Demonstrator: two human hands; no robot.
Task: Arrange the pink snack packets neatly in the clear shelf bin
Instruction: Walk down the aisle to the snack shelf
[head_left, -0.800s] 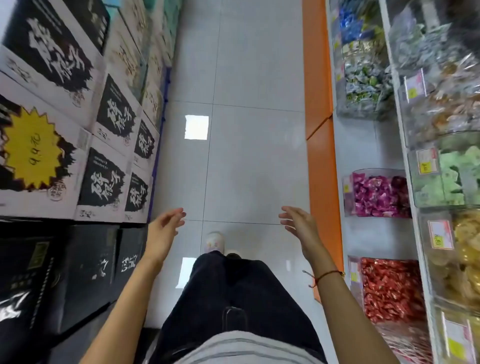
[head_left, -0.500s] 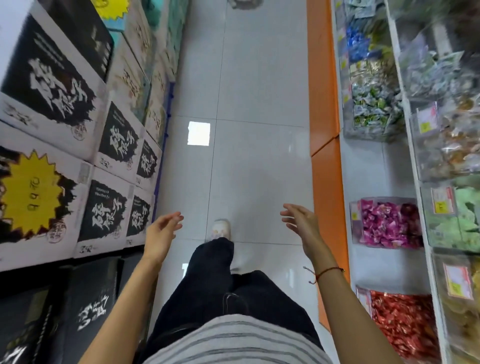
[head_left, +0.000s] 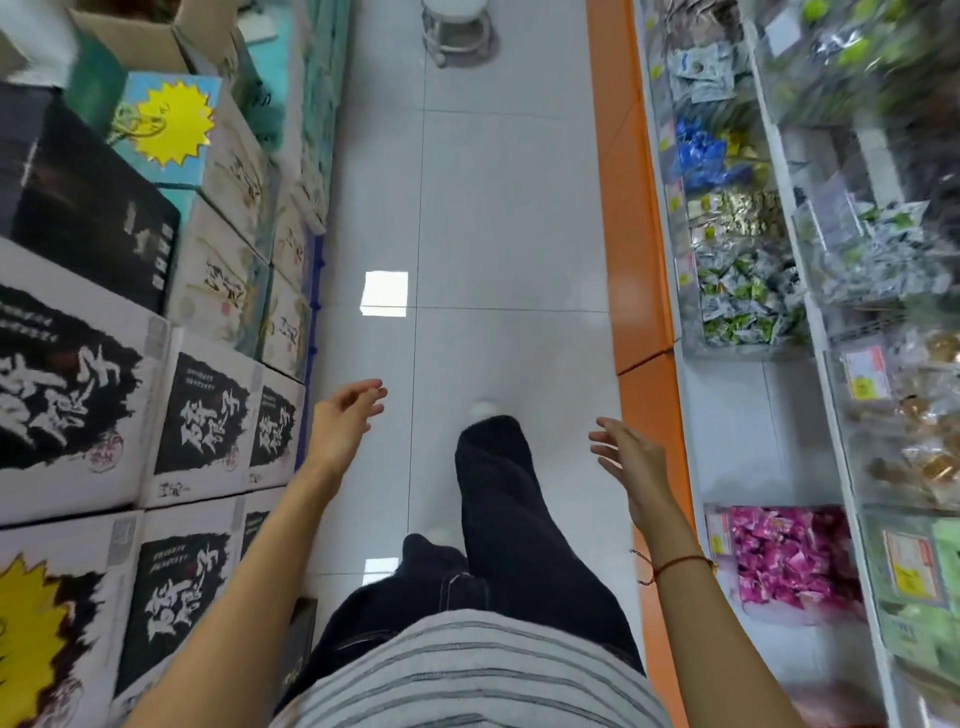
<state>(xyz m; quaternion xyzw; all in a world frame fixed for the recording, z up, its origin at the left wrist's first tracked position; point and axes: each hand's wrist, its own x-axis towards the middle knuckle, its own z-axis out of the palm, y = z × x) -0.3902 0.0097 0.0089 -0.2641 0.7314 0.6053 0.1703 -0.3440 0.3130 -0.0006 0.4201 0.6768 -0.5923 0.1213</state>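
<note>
Both the left hand (head_left: 345, 422) and right hand (head_left: 631, 462) are held open and empty; the pink packets (head_left: 789, 556) could be overshot, since the clear bin (head_left: 719, 535) sits beside the right wrist.

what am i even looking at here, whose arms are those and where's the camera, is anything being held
There is no machine here. The picture comes from one wide-angle camera worn on a person's head, looking forward and down, so you see their own body: striped shirt, dark trousers, and two bare arms stretched out ahead. The left hand and right hand are both open, and neither holds anything.

The person stands in a shop aisle with a pale tiled floor. On their left are stacked black-and-white boxes. On their right is a shelf of clear bins full of wrapped snacks. The pink snack packets sit in a clear shelf bin low down, just beyond the right wrist, not yet touched.
</note>
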